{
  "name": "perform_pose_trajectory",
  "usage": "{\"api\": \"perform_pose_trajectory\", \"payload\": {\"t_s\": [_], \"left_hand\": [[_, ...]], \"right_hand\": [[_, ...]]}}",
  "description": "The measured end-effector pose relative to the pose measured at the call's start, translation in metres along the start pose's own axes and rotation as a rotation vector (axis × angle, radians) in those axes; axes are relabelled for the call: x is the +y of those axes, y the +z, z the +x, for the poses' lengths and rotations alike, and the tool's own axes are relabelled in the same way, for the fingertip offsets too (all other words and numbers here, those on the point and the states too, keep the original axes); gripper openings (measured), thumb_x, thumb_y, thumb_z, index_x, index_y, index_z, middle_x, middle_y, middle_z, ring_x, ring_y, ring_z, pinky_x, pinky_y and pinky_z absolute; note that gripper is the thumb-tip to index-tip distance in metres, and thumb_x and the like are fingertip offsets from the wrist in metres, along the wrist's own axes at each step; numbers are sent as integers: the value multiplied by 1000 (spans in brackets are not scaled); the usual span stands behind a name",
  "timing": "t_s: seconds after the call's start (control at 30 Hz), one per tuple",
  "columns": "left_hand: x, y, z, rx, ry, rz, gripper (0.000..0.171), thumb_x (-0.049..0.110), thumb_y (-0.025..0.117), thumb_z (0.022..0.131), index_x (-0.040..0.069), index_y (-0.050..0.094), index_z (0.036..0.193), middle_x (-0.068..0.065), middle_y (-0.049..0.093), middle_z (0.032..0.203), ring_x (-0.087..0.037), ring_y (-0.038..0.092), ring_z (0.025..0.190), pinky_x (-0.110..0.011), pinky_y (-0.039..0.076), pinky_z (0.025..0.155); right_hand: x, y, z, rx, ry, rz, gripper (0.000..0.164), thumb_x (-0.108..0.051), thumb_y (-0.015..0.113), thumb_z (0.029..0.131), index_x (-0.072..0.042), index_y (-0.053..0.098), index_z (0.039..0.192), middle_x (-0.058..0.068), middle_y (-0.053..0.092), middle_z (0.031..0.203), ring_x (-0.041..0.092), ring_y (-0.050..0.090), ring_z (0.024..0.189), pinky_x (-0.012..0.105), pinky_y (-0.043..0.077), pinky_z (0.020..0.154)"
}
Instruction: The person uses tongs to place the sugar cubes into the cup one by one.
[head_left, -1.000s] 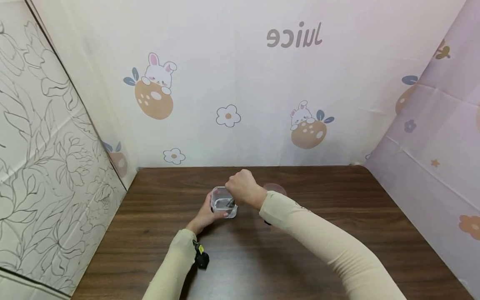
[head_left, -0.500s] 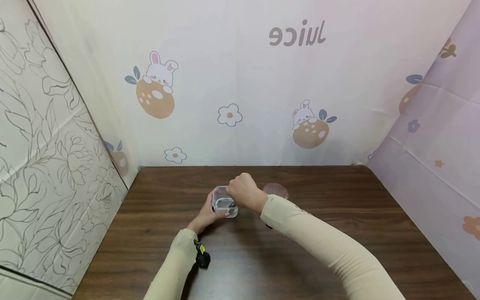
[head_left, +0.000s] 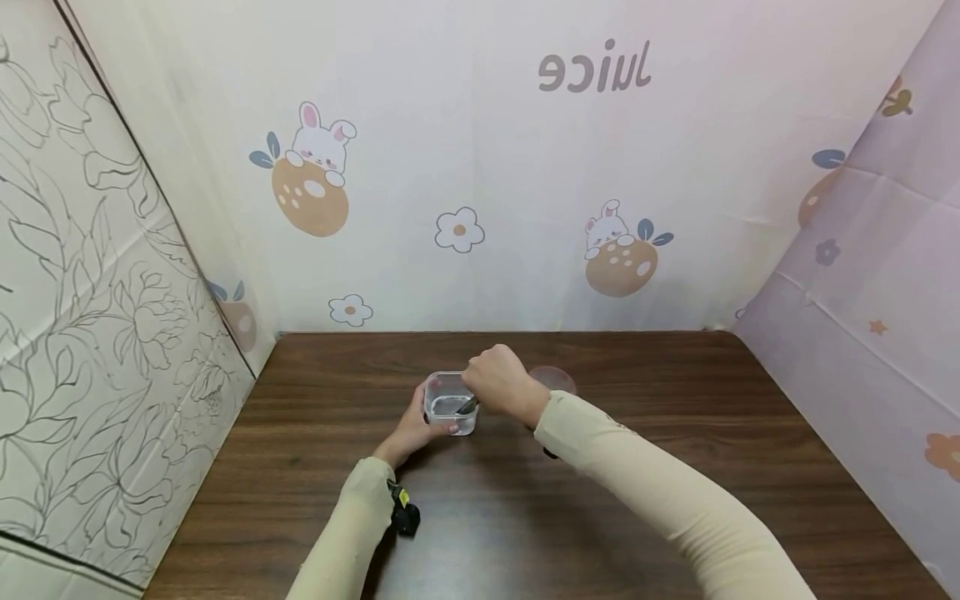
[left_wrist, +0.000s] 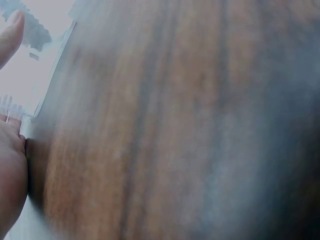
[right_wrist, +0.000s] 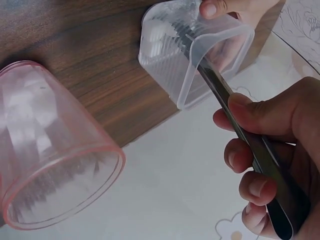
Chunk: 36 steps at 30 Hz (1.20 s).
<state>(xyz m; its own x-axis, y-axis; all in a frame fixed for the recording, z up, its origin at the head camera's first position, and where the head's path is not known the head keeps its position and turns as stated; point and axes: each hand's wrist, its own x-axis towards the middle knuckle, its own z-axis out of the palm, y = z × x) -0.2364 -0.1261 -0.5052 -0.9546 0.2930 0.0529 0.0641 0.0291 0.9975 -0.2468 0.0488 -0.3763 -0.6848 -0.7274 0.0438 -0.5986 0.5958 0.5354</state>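
Note:
A clear plastic container (head_left: 448, 407) with a squarish rim stands on the table. My left hand (head_left: 408, 429) grips its left side, with the thumb along the near wall; that thumb (left_wrist: 11, 37) also shows at the edge of the left wrist view. In my right hand (head_left: 501, 379) I hold dark metal tongs (right_wrist: 220, 85), fingers curled round their arms. The folded end of the tongs points out past my palm. Their tips reach down inside the container, where glare and the cloudy wall blur what they touch. Shiny clear contents (right_wrist: 182, 22) seem to lie at the bottom.
A pink see-through cup (right_wrist: 60, 140) stands upright on the table to the right of the container, partly behind my right wrist in the head view. The dark wood table (head_left: 637, 475) ends at a printed curtain (head_left: 390, 167) at the back.
My right hand has shifted a little to the right with the tongs, so more of them shows above the container. My left hand and the container stay in place.

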Motion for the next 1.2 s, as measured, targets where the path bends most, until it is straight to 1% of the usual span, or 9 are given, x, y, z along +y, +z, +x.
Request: {"api": "perform_pose_trajectory", "payload": {"t_s": [0.13, 0.27, 0.43, 0.6, 0.77, 0.9, 1.0, 1.13, 1.2], "left_hand": [[-1, -1, 1, 6, -2, -8, 92, -7, 75, 74, -5, 17, 146, -28, 26, 147, -44, 31, 129, -50, 23, 105], [-10, -2, 6, 17, 6, -16, 93, -8, 76, 73, -4, 19, 146, -27, 28, 147, -42, 33, 128, -51, 24, 105], [-29, -2, 12, 52, 21, -3, 95, -7, 78, 70, -2, 21, 146, -24, 31, 147, -39, 34, 128, -50, 23, 106], [-34, 0, 13, 71, 27, 15, 94, -5, 79, 71, 2, 23, 146, -20, 33, 147, -36, 35, 129, -48, 24, 106], [-33, 1, 12, 67, 36, 34, 94, -5, 79, 71, 2, 22, 146, -21, 32, 147, -36, 32, 131, -49, 23, 106], [-30, 1, 12, 53, 32, 44, 95, -6, 79, 71, 0, 21, 146, -23, 31, 147, -38, 31, 131, -50, 22, 107], [-20, 1, 8, 46, 40, 46, 94, -7, 78, 70, -4, 21, 145, -27, 31, 145, -41, 31, 130, -52, 22, 106], [-6, 1, 2, 34, 34, 52, 92, -7, 77, 71, -6, 21, 144, -29, 30, 145, -43, 30, 130, -53, 22, 106], [-4, 1, 1, 30, 17, 52, 92, -5, 77, 73, -5, 20, 145, -28, 30, 146, -42, 30, 131, -52, 22, 106]], "right_hand": [[7, -2, -4, 58, 10, 24, 20, -12, 73, 74, -21, 61, 60, -4, 57, 58, 9, 43, 47, 30, 43, 44], [13, -6, -9, 70, 14, 51, 16, -11, 74, 71, -21, 65, 63, -4, 59, 60, 9, 45, 47, 29, 41, 43], [21, -9, -15, 87, 25, 73, 15, -10, 73, 74, -19, 67, 64, -4, 59, 58, 9, 42, 45, 29, 41, 41], [27, -10, -23, 137, 33, 101, 19, -7, 69, 74, -17, 62, 58, -5, 51, 51, 8, 29, 45, 26, 34, 38], [36, -14, -33, 159, 46, 140, 24, -11, 72, 75, -16, 58, 56, -5, 45, 49, 10, 22, 48, 26, 23, 40], [44, -17, -42, 158, 64, 171, 22, -21, 79, 73, -16, 62, 59, -5, 48, 51, 9, 27, 46, 26, 27, 38], [50, -20, -48, 175, 75, 190, 23, -22, 80, 71, -16, 61, 59, -6, 44, 50, 10, 29, 46, 28, 29, 37], [58, -22, -56, 218, 84, 197, 38, -14, 75, 67, -18, 42, 50, -7, 24, 50, 11, 20, 48, 28, 22, 38], [62, -22, -60, 245, 87, 196, 43, -12, 71, 63, -20, 31, 49, -7, 17, 52, 12, 17, 50, 28, 20, 39]]}}
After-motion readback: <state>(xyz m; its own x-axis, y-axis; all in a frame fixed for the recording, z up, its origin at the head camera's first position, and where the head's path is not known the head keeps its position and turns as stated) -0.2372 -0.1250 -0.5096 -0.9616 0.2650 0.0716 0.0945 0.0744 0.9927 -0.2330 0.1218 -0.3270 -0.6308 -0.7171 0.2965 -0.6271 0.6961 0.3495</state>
